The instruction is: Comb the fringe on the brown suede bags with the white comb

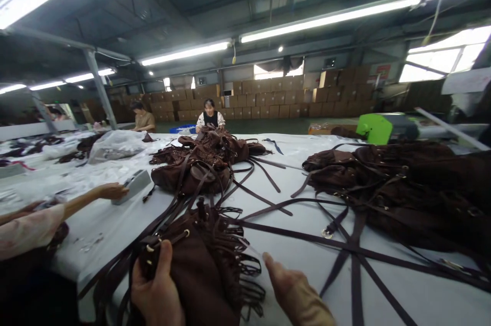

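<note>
My left hand (159, 282) grips a dark brown fringed drawstring bag (205, 275) near its top edge, thumb on the outside beside metal eyelets. The bag lies at the table's near edge, its fringe hanging toward the right. Just right of that fringe is my right hand (291, 285), apart from the bag, with its fingers drawn together. A faint pale line runs near its fingertips, too thin to name. Long brown straps (299, 234) stretch over the table to the right of the bag.
More brown bags are heaped at the table's middle (199, 162) and right (399, 188). A co-worker's arm (84, 201) reaches in from the left to a grey box (132, 187). Another person (210, 117) is at the far side. A green machine (375, 128) stands at the back right.
</note>
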Demonstrator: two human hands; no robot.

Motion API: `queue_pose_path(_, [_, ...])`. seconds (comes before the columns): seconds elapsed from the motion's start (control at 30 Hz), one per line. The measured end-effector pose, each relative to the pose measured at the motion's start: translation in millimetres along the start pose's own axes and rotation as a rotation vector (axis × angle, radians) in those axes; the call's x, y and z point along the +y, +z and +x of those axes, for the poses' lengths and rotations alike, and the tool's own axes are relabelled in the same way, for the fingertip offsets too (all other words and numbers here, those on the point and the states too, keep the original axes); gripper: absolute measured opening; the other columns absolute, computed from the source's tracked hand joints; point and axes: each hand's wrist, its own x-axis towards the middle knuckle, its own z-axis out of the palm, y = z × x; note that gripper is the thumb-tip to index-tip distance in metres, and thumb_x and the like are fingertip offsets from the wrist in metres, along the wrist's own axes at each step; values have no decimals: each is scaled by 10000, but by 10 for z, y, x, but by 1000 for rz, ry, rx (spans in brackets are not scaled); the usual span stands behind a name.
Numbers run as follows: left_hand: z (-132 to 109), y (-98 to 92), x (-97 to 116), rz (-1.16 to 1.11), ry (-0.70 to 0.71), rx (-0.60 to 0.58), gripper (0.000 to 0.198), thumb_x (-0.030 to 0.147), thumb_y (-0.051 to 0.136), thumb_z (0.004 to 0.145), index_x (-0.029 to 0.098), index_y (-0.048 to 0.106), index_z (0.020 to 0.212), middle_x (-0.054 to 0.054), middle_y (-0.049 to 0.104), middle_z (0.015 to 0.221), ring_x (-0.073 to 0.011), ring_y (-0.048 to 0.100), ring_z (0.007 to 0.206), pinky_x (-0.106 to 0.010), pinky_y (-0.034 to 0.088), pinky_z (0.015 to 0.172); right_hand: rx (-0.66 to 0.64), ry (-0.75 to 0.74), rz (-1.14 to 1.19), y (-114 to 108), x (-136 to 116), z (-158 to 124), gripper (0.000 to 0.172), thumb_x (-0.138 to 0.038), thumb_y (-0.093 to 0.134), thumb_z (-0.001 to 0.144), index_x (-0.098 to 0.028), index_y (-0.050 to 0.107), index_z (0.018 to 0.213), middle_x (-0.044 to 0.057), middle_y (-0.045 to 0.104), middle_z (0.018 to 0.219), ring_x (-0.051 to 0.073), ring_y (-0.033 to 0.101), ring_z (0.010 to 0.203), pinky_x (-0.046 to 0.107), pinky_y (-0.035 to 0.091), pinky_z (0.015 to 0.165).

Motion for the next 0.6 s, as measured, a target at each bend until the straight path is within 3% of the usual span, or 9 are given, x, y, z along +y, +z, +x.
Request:
queue_pose_path(0.07, [8, -31, -84, 5, -43, -40, 458, 481, 814, 605, 180, 662, 914, 22, 647, 841, -153, 573, 745, -329, 484, 828, -4, 107, 193, -11, 229, -156, 404, -7, 369, 829, -103, 578, 1161, 127, 733, 757, 223, 713, 625, 249, 494, 526])
queue_pose_path(0.13, [-16, -44, -165, -3, -58, -67, 466, 488, 806, 616, 180, 655, 931, 20, 646, 851, -153, 577, 745, -318, 487, 799, -115, 237, 656, -115, 305, -278, 261, -250, 357, 961, -144, 573, 1062, 50, 665, 582, 188, 633, 468, 229, 436, 428])
queue_pose_path(0.2, [-28, -47, -202, 2, -39, -48, 471, 504, 800, 621, 179, 651, 928, 19, 643, 858, -149, 574, 740, -304, 486, 771, -221, 375, 1247, -283, 300, -339, 371, -530, 381, 958, -196, 530, 1021, -66, 515, 429, 120, 433, 283, 195, 334, 327])
queue_pose_path(0.23, [-23, -47, -200, 9, -17, -37, 474, 513, 798, 624, 179, 650, 926, 17, 643, 861, -147, 573, 738, -297, 486, 757, -204, 447, 1495, -376, 289, -344, 417, -612, 440, 910, -216, 507, 1021, -109, 456, 405, 88, 336, 242, 178, 290, 302])
queue_pose_path(0.3, [-9, -44, -171, 40, 47, -38, 471, 523, 798, 625, 177, 646, 907, 17, 645, 851, -143, 569, 723, -282, 485, 727, -8, 595, 1737, -546, 249, -303, 501, -653, 599, 787, -227, 479, 1021, -142, 433, 418, 51, 270, 233, 155, 254, 292])
queue_pose_path(0.33, [-10, -38, -151, 67, 86, -56, 461, 526, 796, 627, 176, 643, 885, 17, 644, 835, -139, 564, 706, -277, 484, 714, 95, 652, 1736, -614, 207, -260, 536, -646, 651, 737, -222, 474, 1013, -136, 457, 432, 48, 296, 240, 150, 253, 293])
queue_pose_path(0.4, [-57, -15, -115, 139, 173, -120, 441, 533, 790, 630, 175, 626, 829, 17, 640, 798, -132, 553, 667, -274, 487, 694, 145, 673, 1643, -706, 45, -136, 584, -658, 653, 708, -209, 464, 1031, -106, 517, 445, 77, 392, 253, 154, 264, 283])
queue_pose_path(0.47, [-172, 27, -90, 214, 265, -165, 438, 553, 774, 634, 179, 598, 779, 13, 632, 769, -136, 548, 645, -281, 493, 683, 110, 598, 1546, -737, -221, 20, 592, -670, 562, 776, -199, 450, 1117, -90, 555, 464, 107, 443, 261, 166, 282, 269])
queue_pose_path(0.6, [-465, 122, -38, 304, 379, -151, 462, 607, 735, 640, 200, 543, 742, 12, 590, 696, -160, 545, 623, -298, 486, 640, 236, 374, 1252, -612, -768, 312, 389, -522, 484, 955, -181, 564, 1122, -44, 652, 638, 80, 512, 356, 172, 385, 328])
